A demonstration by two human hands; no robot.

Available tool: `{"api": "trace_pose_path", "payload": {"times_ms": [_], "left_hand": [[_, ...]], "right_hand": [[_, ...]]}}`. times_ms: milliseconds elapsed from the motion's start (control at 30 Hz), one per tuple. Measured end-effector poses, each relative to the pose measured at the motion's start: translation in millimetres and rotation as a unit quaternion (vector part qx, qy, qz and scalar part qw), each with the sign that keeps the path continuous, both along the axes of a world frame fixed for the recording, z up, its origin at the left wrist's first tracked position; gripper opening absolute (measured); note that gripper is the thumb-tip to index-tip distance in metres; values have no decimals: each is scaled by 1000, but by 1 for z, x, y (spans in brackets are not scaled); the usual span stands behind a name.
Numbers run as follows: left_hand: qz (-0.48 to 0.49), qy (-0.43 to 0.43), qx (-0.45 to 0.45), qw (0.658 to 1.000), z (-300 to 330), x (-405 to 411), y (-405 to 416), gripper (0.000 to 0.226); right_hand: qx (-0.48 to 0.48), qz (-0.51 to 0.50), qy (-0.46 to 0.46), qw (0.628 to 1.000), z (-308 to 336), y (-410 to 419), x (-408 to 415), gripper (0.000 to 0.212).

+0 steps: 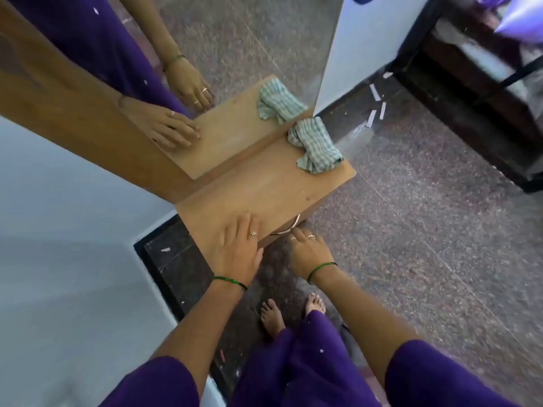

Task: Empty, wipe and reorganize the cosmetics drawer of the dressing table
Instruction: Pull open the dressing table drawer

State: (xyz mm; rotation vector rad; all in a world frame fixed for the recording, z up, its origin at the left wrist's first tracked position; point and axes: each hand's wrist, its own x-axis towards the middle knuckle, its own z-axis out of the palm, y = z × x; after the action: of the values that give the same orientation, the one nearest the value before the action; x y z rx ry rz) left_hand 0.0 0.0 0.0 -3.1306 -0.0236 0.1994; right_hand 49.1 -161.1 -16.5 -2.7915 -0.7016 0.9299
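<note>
Opening step: left hand (239, 248) flat on the tabletop (264, 186), right hand (305, 248) fingers curled at the drawer handle (289, 227), frame centre; grip uncertain. Next: pull outward.

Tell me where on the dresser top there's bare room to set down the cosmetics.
The free patch is the middle of the dresser top, bordered by the mirror behind, the checked cloth at the far right corner and the left hand lying flat at the near end. The right hand is at the drawer handle below the front edge.
</note>
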Motion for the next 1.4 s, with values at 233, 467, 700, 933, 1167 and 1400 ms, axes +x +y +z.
{"api": "trace_pose_path", "payload": {"times_ms": [233, 467, 700, 933, 1167, 1400], "left_hand": [[20, -5, 27, 999, -31, 11, 12, 98], [14, -26, 32, 999, -40, 9, 16, 96], [-5, -35, 10, 999, -40, -5, 6, 89], [-140, -67, -27, 987, -51, -42, -29, 69], [-86, -35, -250, 964, -57, -70, -57, 67], [33, 46, -355, 933, -50, -73, -73, 47]], "right_hand": [[-36, 70, -5, 997, -47, 23, 19, 52], [-30, 49, -30, 998, -65, 25, 12, 49], [-22, 40, -45, 998, -61, 7, -3, 49], [-20, 33, -8, 999, -58, -34, -37, 50], [229, -31, -244, 942, -37, -79, -66, 26], [147, 44, -207, 966, -32, -105, -62, 47]]}}
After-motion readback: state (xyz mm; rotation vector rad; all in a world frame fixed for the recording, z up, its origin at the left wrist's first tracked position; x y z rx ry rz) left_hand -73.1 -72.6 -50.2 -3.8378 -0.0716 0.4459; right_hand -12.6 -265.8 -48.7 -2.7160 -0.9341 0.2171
